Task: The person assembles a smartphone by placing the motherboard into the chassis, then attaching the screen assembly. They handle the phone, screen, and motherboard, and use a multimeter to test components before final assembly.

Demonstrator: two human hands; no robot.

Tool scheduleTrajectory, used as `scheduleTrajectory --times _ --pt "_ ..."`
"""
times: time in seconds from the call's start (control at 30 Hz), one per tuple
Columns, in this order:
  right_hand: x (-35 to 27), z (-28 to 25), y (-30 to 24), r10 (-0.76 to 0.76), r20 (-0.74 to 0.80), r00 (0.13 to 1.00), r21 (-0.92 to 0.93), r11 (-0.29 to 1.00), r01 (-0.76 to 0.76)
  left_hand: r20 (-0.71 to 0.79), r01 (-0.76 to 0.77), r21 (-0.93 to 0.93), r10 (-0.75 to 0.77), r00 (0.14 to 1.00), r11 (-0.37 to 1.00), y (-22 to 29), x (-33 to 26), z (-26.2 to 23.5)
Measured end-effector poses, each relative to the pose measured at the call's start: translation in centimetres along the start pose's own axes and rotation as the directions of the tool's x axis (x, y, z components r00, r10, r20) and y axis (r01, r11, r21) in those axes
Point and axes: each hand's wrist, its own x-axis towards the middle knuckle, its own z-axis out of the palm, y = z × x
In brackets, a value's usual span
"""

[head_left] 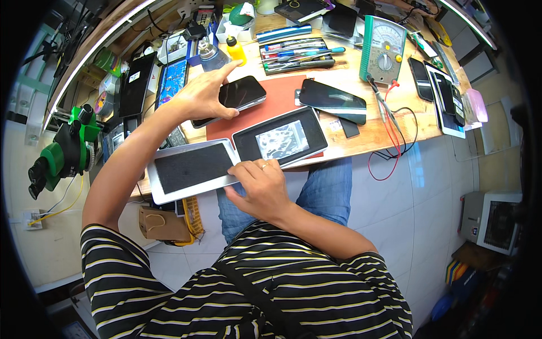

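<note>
My left hand (202,95) reaches over the bench with thumb and fingers spread around the left end of a black-screened smartphone (244,92); whether it touches the phone I cannot tell. Another dark phone lies partly hidden beneath that hand. My right hand (262,187) is closed on the right edge of a white box lid (168,195) lined with black foam, which sits tilted at the bench's front edge. Beside the lid is a phone box tray (317,129) with a black inside, holding a clear plastic bag (280,140).
A reddish-brown mat (282,87) lies under the tray. Rightward are a dark phone (333,100), a green-framed analog multimeter (384,51) with leads hanging over the edge, and stacked devices. Behind stand a tool tray (299,55) and a yellow bottle (235,51). A green microscope (62,147) stands left.
</note>
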Motion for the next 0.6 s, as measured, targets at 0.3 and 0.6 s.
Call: scheduleTrajectory --times 0.3,0.6 --pt "0.4 -0.9 0.2 0.009 0.003 1.0 -0.031 0.999 -0.009 -0.081 -0.144 -0.099 0.137 0.987 0.985 -4.0 -0.6 2.1" --pt "-0.4 -3.4 -0.5 0.277 -0.089 0.957 0.128 0.956 -0.265 -0.173 0.006 -0.061 -0.016 0.985 0.998 -2.9 -2.0 3.3"
